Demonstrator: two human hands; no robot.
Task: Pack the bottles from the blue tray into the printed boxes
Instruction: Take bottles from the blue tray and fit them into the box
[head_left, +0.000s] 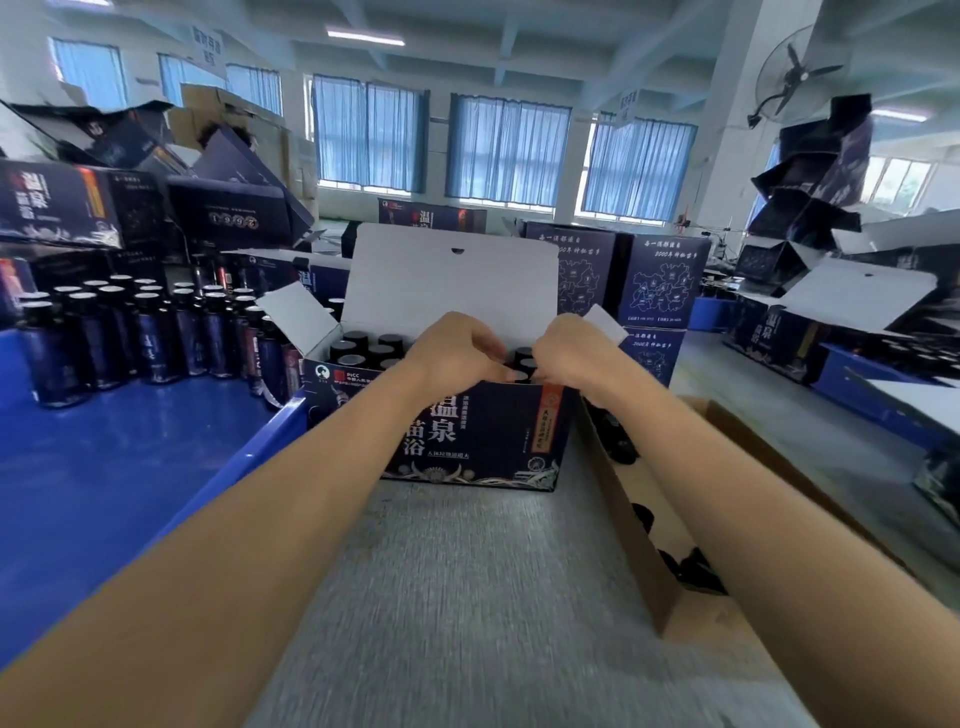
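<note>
Dark bottles (150, 332) with smooth round caps stand crowded at the back of the glossy blue tray (104, 467). They are probably weighty, slick and breakable, so best gripped round the body below the cap. Just beside the tray, the stiff printed box (467, 436) stands open, partly filled. The left hand (452, 348) and right hand (566, 353) curl their fingers over its open top; whether either grips anything, I cannot tell.
</note>
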